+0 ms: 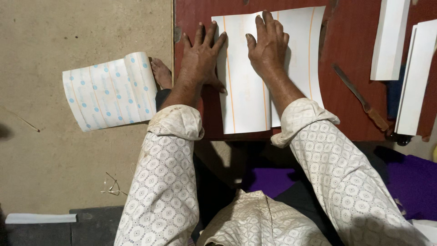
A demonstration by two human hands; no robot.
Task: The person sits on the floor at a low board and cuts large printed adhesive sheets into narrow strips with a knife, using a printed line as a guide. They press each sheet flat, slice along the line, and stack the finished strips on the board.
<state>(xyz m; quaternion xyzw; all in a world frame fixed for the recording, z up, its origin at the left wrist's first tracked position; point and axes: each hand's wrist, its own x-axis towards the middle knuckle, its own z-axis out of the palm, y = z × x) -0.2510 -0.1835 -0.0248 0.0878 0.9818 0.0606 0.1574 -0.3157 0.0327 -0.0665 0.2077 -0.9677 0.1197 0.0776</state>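
Observation:
A white sheet (pixel 248 102) with thin orange lines lies on a dark red wooden table (pixel 350 105), folded over on itself. My left hand (pixel 201 54) presses flat on the table at the sheet's left edge, fingers spread, thumb touching the paper. Flat on the middle of the sheet rests my right hand (pixel 268 43), fingers together and pointing away from me. Neither hand holds anything. Both arms wear patterned white sleeves.
A knife (pixel 359 98) with a wooden handle lies on the table right of the sheet. White sheet stacks (pixel 390 38) stand at the far right. On the floor to the left lies a curled blue-dotted backing sheet (pixel 109 91), with a bare foot (pixel 161 73) beside it.

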